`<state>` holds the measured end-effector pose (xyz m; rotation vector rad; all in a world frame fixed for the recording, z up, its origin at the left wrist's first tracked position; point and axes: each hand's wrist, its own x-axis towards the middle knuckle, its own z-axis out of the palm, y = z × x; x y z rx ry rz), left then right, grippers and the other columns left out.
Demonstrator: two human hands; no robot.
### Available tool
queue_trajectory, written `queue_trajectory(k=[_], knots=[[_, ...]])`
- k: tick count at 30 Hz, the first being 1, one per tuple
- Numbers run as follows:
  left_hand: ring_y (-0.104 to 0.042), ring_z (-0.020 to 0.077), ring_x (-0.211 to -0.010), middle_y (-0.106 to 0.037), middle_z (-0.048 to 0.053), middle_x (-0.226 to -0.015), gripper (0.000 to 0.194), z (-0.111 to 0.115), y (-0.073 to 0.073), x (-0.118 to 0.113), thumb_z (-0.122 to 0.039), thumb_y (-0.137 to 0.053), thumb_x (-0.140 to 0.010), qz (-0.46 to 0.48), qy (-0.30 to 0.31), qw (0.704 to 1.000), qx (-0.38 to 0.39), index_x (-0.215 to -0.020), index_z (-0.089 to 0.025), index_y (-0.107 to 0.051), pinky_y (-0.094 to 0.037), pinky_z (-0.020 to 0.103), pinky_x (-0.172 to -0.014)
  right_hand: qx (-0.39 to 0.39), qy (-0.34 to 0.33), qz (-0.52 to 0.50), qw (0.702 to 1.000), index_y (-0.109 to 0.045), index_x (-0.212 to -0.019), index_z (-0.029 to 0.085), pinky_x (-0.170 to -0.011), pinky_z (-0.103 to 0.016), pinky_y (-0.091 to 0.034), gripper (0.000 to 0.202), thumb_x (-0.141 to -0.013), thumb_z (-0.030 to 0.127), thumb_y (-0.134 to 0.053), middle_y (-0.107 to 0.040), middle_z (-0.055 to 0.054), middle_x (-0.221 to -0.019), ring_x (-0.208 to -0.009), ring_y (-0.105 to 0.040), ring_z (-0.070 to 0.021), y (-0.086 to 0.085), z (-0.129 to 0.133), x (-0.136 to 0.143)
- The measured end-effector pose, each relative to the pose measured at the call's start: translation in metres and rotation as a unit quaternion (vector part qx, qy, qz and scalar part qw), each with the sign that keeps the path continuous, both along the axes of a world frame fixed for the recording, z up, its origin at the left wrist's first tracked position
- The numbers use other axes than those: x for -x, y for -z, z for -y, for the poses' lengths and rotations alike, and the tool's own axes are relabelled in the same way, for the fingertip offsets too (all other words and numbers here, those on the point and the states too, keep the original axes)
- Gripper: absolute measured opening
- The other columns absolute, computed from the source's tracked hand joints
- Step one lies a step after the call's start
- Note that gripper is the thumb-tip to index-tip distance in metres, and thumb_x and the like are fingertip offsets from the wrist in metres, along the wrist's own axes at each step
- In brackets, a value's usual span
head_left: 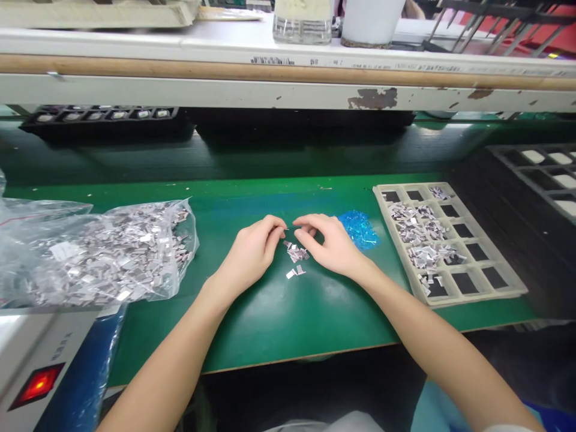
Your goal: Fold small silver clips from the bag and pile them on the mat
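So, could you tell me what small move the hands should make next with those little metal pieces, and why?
Probably carry the piece pinched between the left hand and right hand over to the grey tray on the right. Its compartments already hold similar metal pieces, while only a small loose pile lies under the fingertips on the green mat.

A clear bag of metal pieces (112, 252) is seen left, a compartmented tray (490, 282) right, blue scraps (360, 229) between.
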<state>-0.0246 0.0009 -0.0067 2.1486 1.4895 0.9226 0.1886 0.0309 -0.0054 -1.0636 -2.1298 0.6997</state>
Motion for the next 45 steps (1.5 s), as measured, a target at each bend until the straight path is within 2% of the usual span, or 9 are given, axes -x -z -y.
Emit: queue_trajectory(k=[4,9,14,23,36,42,45], knots=[[-0.068,0.0174,-0.083,-0.073,0.004,-0.097,0.017,0.0021,-0.0007,-0.007,-0.027,-0.047,-0.107,0.006,0.021,1.0,-0.022,-0.106,-0.022,-0.063,-0.052,0.029,-0.08,0.058,-0.044,-0.048,0.996,-0.073,-0.096,0.022,-0.081,-0.032,-0.047,0.015,-0.101,0.023,-0.059,-0.075,-0.001,-0.094,-0.087,-0.065,-0.0175,-0.002,-0.0004,0.001],[-0.067,0.0186,-0.087,-0.073,0.005,-0.099,0.017,0.0024,-0.0049,-0.0061,-0.028,-0.05,-0.106,0.027,0.017,0.999,-0.036,-0.105,-0.021,-0.065,-0.052,0.031,-0.081,0.108,-0.039,-0.096,0.989,-0.073,-0.094,0.021,-0.076,-0.031,-0.05,0.014,-0.099,0.024,-0.06,-0.073,-0.001,-0.089,-0.082,-0.064,-0.0169,-0.0053,-0.0012,-0.0001],[-0.066,0.0182,-0.087,-0.073,0.005,-0.099,0.014,0.0031,-0.0057,-0.0059,-0.026,-0.054,-0.104,0.049,0.036,0.997,-0.037,-0.104,-0.021,-0.067,-0.052,0.031,-0.081,0.127,-0.03,-0.115,0.985,-0.072,-0.092,0.02,-0.078,-0.031,-0.051,0.012,-0.096,0.024,-0.062,-0.073,-0.002,-0.089,-0.084,-0.065,-0.0173,-0.0073,-0.0027,-0.0003],[-0.066,0.0161,-0.078,-0.075,0.003,-0.091,0.011,0.0031,-0.0043,-0.0061,-0.024,-0.062,-0.099,0.066,0.065,0.995,-0.031,-0.097,-0.021,-0.072,-0.053,0.029,-0.074,0.101,-0.015,-0.119,0.988,-0.069,-0.087,0.02,-0.075,-0.031,-0.05,0.008,-0.092,0.021,-0.063,-0.071,0.0,-0.085,-0.08,-0.063,-0.0162,-0.0045,-0.0049,-0.0007],[-0.073,0.0196,-0.084,-0.08,0.003,-0.094,0.01,0.0037,-0.0043,-0.0056,-0.024,-0.067,-0.095,0.076,0.022,0.997,-0.024,-0.093,-0.023,-0.077,-0.056,0.031,-0.077,0.069,-0.042,-0.109,0.991,-0.067,-0.086,0.021,-0.076,-0.031,-0.051,0.007,-0.091,0.019,-0.064,-0.069,0.0,-0.087,-0.081,-0.063,-0.016,-0.0054,-0.0031,-0.0017],[-0.073,0.0196,-0.085,-0.079,0.004,-0.094,0.011,0.0034,-0.0039,-0.0058,-0.025,-0.066,-0.097,0.092,0.053,0.994,-0.035,-0.093,-0.022,-0.076,-0.056,0.033,-0.079,0.052,-0.01,-0.119,0.991,-0.069,-0.092,0.021,-0.076,-0.031,-0.051,0.005,-0.092,0.019,-0.065,-0.069,-0.001,-0.089,-0.08,-0.062,-0.0158,-0.0046,-0.0032,-0.001],[-0.073,0.0201,-0.086,-0.079,0.004,-0.096,0.012,0.0033,-0.0036,-0.0058,-0.026,-0.066,-0.098,0.095,0.061,0.993,-0.042,-0.093,-0.022,-0.076,-0.057,0.033,-0.08,0.064,-0.027,-0.102,0.992,-0.07,-0.091,0.021,-0.078,-0.032,-0.052,0.005,-0.092,0.019,-0.065,-0.069,-0.001,-0.091,-0.082,-0.063,-0.0163,-0.0052,-0.0032,-0.0015]])
